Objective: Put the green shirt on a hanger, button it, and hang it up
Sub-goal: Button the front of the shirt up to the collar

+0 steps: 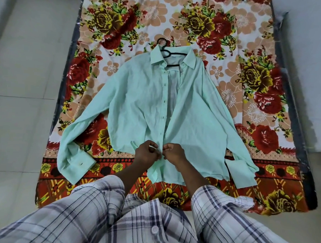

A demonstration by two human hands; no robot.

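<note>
The pale green shirt (pixel 138 109) lies flat on a flowered bedsheet, sleeves spread out to both sides, collar at the far end. A black hanger (pixel 166 53) sits inside the collar with its hook poking out above. The shirt front gapes open from the collar down to near the hem. My left hand (pixel 147 153) pinches the left front edge low on the placket. My right hand (pixel 174 152) pinches the right front edge right beside it. Both hands meet at the same spot; the button between them is hidden by my fingers.
The flowered bedsheet (pixel 234 41) covers a mattress with dark edges (pixel 291 91). Pale tiled floor (pixel 25 58) lies to the left and a white wall to the right. My plaid sleeves fill the near foreground.
</note>
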